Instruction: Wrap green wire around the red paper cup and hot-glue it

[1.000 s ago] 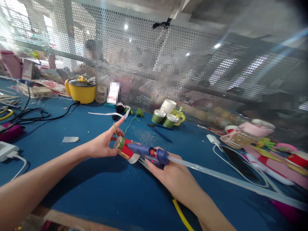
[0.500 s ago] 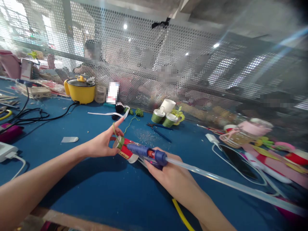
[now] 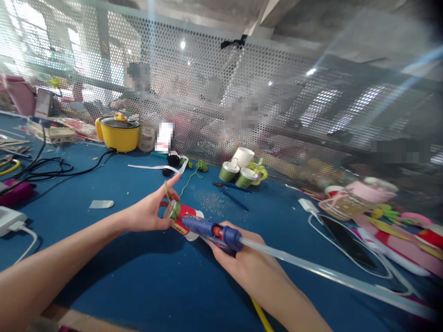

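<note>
A red paper cup (image 3: 187, 211) lies tilted on its side above the blue table, green yarn (image 3: 175, 210) wound around its narrow end. My left hand (image 3: 154, 208) grips that end, with the index finger stretched out and a yarn strand looped over the fingers. The strand runs back to a small green yarn ball (image 3: 201, 166). My right hand (image 3: 238, 258) is wrapped round a blue glue gun (image 3: 211, 230), whose nozzle is at the cup's side near the yarn. A long clear glue stick (image 3: 311, 263) sticks out of the gun's back.
Pliers (image 3: 231, 196) lie beyond the cup, before two green-wrapped cups (image 3: 229, 171) and a white cup (image 3: 243, 157). A yellow pot (image 3: 120, 134) and black cables (image 3: 51, 166) are at left. A phone (image 3: 348, 242) with white cables is at right. A perforated metal screen (image 3: 200, 92) stands behind.
The view has shifted slightly, so the scene sits a little lower. The glue gun's nozzle and the cup have turned slightly relative to each other. Both hands keep their holds.
</note>
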`<state>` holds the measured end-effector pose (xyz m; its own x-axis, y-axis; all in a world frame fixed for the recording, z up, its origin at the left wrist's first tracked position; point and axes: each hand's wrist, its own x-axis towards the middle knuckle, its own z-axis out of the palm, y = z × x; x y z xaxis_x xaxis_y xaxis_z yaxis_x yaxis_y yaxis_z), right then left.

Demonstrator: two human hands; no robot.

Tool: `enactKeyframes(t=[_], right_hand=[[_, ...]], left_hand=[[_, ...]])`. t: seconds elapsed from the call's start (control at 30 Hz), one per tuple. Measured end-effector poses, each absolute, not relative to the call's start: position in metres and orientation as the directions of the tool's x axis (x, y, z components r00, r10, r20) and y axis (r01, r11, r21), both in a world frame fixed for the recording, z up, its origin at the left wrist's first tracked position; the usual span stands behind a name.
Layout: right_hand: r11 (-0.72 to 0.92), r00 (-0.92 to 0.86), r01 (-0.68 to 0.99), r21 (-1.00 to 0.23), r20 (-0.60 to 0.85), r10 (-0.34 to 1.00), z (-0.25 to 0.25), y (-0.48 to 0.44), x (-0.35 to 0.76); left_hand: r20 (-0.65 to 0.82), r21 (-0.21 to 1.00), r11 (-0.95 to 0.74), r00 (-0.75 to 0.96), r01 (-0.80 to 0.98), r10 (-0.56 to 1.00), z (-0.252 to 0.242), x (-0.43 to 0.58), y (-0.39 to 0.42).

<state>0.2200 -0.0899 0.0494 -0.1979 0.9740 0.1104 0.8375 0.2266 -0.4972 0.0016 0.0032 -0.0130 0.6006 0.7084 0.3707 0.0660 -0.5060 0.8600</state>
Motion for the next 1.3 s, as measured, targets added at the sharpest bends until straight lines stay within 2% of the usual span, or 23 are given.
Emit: enactKeyframes(t=[0.17, 0.6, 0.67, 0.83, 1.0, 1.17, 1.3], right_hand=[[0.210, -0.148, 0.871, -0.443, 0.172, 0.974, 0.054, -0.085, 0.223], [0.341, -0.246, 0.851, -0.399, 0.271, 0.931, 0.059, -0.088, 0.222], [0.342, -0.257, 0.851, -0.398, 0.252, 0.933, 0.059, -0.088, 0.222], [0.224, -0.180, 0.864, -0.451, 0.138, 0.974, 0.054, -0.090, 0.219], [0.270, -0.225, 0.835, -0.480, 0.150, 0.963, 0.049, -0.092, 0.219], [0.304, -0.232, 0.857, -0.417, 0.214, 0.949, 0.053, -0.090, 0.222], [0.321, -0.251, 0.892, -0.318, 0.244, 0.937, 0.063, -0.088, 0.223]], left_hand=[[0.353, 0.875, -0.482, 0.616, 0.051, 0.705, -0.011, 0.002, 0.002], [0.359, 0.870, -0.491, 0.626, 0.044, 0.692, -0.011, 0.001, 0.002], [0.360, 0.869, -0.493, 0.626, 0.045, 0.692, -0.011, 0.001, 0.002], [0.356, 0.867, -0.493, 0.603, 0.073, 0.714, -0.014, 0.001, 0.003], [0.361, 0.865, -0.496, 0.593, 0.074, 0.720, -0.017, 0.002, 0.005], [0.379, 0.857, -0.513, 0.616, 0.048, 0.691, -0.015, 0.001, 0.003], [0.386, 0.842, -0.538, 0.651, 0.040, 0.654, -0.012, 0.001, 0.002]])
